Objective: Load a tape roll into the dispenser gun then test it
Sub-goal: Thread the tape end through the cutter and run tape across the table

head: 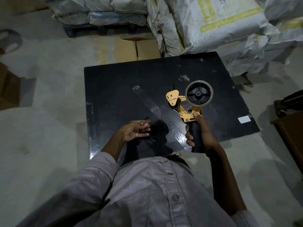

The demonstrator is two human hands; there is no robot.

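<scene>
My right hand (201, 136): grips dispenser gun (185, 110) handle.
My left hand (134, 131): loosely open, empty.
Risk: poorly seated tape roll (199, 94) slipping off.

Dim and grainy all over, with fine detail soft. The brightest patch is the white sacks (213, 22) at 1 o'clock; the edge at 4 o'clock sinks into dark. The black surface (114, 82) swallows most light, yet its near edge at 8 o'clock shows streaks of glare, and a strip of clear tape (144, 99) on it glints. The left hand (134, 131) throws a soft shadow toward 3 o'clock. The yellow tape gun (172, 97) reads clearest in colour. The wide lens stretches things toward the border
</scene>
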